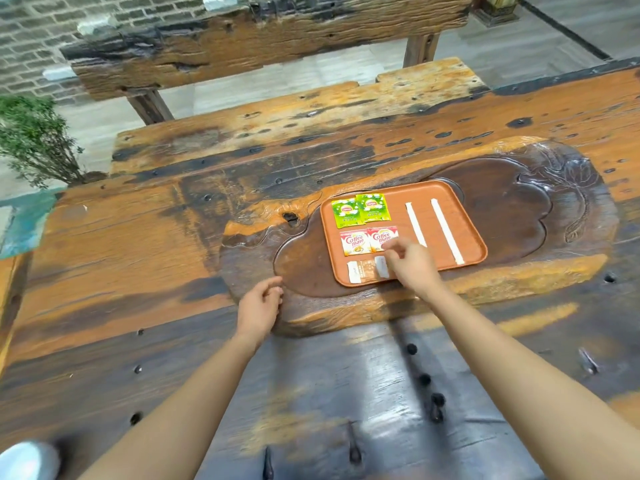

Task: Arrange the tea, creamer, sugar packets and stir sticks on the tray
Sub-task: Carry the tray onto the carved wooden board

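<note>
An orange-brown tray (464, 216) lies in the carved hollow of a wooden slab. At its far left sit two green tea packets (360, 210) side by side. Below them lie two red-and-white creamer packets (356, 241). At the tray's near left edge lie two sugar packets (363, 270), brown and white. Two white wrapped stir sticks (445, 229) lie parallel on the right half. My right hand (412, 263) hovers over the near part of the tray, fingertips at the right creamer and sugar packets, holding nothing I can see. My left hand (259, 306) rests loosely curled on the slab's left rim.
The carved dark wooden slab (540, 216) sits on a rough plank table (138, 258) studded with iron nails. A wooden bench (263, 43) stands beyond the table. A small green shrub (34, 136) grows at the far left.
</note>
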`<state>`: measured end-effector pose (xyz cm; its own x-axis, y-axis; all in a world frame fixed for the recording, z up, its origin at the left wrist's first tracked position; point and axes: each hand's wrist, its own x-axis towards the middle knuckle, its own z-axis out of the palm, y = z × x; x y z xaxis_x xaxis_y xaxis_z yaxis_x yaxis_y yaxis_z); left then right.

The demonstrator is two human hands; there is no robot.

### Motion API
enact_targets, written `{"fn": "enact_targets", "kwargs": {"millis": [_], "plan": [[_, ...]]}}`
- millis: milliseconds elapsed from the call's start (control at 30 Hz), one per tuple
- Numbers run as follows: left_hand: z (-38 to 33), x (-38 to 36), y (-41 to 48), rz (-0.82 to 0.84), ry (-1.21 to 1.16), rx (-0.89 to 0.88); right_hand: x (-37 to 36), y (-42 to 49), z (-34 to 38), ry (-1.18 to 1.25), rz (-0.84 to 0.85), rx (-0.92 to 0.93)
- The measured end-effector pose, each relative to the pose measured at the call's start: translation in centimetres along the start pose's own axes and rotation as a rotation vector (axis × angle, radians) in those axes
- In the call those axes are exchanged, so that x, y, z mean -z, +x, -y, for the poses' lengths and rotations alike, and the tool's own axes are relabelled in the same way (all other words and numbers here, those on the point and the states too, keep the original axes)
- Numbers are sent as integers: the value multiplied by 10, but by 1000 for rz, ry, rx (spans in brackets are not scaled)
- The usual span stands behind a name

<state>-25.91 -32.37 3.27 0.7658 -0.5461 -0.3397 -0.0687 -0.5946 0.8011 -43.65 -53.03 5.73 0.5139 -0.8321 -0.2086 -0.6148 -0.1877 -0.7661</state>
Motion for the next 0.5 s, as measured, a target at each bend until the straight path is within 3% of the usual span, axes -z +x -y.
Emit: {"fn": "enact_targets", "kwargs": {"millis": [133,333,500], "plan": [[50,38,-38,19,24,32,-74,-64,30,0,217,105],[144,98,-106,-42,259,137,-185,-145,45,-326,556,286],[212,148,-149,-183,392,234,-254,-175,60,-540,625,410]]}}
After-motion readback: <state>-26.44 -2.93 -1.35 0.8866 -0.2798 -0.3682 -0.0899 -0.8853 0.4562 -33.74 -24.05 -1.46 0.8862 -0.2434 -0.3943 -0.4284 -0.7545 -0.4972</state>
